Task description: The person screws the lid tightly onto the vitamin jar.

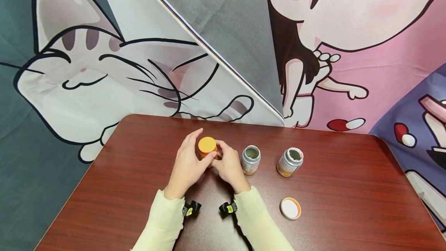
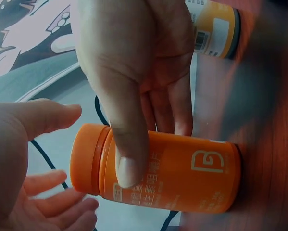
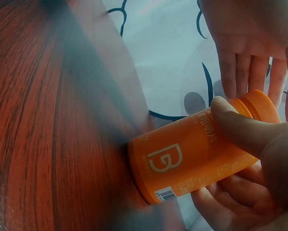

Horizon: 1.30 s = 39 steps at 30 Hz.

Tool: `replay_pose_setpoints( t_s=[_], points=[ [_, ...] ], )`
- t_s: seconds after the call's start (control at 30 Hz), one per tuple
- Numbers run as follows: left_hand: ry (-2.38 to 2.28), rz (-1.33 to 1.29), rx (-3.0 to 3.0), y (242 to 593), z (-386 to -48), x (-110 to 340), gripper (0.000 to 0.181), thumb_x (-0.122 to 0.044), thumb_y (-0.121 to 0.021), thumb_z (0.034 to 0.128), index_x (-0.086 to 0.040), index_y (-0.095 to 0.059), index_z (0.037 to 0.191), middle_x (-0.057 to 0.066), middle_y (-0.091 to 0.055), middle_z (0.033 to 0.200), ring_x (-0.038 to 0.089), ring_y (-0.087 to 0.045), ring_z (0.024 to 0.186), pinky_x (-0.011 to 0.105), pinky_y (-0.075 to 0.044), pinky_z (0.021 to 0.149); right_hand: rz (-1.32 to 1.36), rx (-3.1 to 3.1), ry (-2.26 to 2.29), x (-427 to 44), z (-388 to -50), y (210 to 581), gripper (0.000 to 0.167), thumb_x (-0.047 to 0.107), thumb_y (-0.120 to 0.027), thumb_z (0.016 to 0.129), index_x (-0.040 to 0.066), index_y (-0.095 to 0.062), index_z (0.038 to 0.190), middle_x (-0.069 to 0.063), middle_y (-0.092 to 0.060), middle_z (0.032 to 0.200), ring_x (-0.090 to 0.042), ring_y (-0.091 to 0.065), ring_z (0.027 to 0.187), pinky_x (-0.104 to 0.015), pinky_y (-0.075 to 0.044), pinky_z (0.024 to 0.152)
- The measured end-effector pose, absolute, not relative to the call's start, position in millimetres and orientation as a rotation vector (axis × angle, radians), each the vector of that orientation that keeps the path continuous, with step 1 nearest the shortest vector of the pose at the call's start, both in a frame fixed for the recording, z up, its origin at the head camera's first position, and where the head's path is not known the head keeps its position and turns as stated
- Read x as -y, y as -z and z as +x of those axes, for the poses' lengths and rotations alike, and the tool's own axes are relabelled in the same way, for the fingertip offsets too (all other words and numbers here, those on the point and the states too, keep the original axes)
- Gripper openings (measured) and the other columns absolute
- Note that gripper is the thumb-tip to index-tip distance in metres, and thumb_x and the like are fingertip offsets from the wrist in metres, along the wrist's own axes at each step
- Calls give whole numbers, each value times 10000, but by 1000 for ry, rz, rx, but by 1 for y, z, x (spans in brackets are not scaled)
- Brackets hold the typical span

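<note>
An orange bottle with an orange screw cap [image 1: 207,145] is between the two hands, its base at the tabletop. My right hand [image 1: 230,165] grips the bottle's body [image 3: 182,154], thumb on the near side and fingers round the far side. The left hand [image 1: 188,164] is spread beside the cap; in the left wrist view its thumb and fingers stand apart from the cap [image 2: 86,159], with a gap. White lettering and a logo show on the bottle in both wrist views.
Two capless grey-and-orange jars [image 1: 251,160], [image 1: 290,162] stand right of the hands. An orange-rimmed lid [image 1: 290,208] lies nearer, its white inside up. All are on a reddish-brown wooden table [image 1: 348,189]; a cartoon-printed cloth [image 1: 223,30] hangs behind its far edge.
</note>
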<state>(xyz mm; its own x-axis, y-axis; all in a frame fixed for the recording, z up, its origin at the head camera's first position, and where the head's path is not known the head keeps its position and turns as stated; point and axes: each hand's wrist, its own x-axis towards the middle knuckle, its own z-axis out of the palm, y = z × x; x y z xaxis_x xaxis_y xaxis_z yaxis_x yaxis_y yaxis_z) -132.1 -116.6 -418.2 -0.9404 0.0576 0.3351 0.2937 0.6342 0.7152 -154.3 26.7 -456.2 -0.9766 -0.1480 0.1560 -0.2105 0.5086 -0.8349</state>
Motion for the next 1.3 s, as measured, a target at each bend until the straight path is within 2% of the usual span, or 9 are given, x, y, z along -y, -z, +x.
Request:
replay_pose_setpoints(
  t_s=[0.13,0.37,0.63,0.77,1.3],
  points=[
    [1178,-201,2555,420,-130,112,768,-253,-839,816,-42,-471,1456,135,-495,1439,315,-486,1294,528,-420,1035,321,2672,-1481,-27,-155,456,464,105,-776,839,75,-650,1285,-63,-730,1080,-187,-642,913,-359,-521,843],
    [1172,-138,2475,425,-129,105,725,-256,-872,786,-40,-534,1391,137,-577,1296,296,-534,1209,481,-452,992,326,2675,-1451,-28,-155,457,476,82,-756,812,81,-654,1277,-43,-657,850,-245,-576,798,-329,-459,741],
    [1188,-125,2440,428,-129,102,666,-192,-878,779,-29,-567,1345,149,-617,1215,302,-561,1135,468,-455,962,326,2681,-1436,-27,-155,458,476,113,-777,818,87,-655,1278,-41,-709,967,-219,-601,832,-339,-496,780],
    [1169,-133,2459,428,-130,102,632,-169,-864,798,-23,-571,1338,153,-628,1214,311,-565,1137,469,-445,975,299,2695,-1451,-27,-155,457,482,135,-787,822,94,-656,1284,-52,-723,1045,-195,-607,857,-342,-508,806],
    [1129,-183,2517,425,-132,109,552,-165,-847,821,-30,-616,1303,131,-651,1254,304,-586,1164,489,-467,957,314,2689,-1492,-27,-156,459,523,156,-813,806,95,-649,1300,-68,-722,1169,-165,-665,1030,-367,-534,907]
  ],
)
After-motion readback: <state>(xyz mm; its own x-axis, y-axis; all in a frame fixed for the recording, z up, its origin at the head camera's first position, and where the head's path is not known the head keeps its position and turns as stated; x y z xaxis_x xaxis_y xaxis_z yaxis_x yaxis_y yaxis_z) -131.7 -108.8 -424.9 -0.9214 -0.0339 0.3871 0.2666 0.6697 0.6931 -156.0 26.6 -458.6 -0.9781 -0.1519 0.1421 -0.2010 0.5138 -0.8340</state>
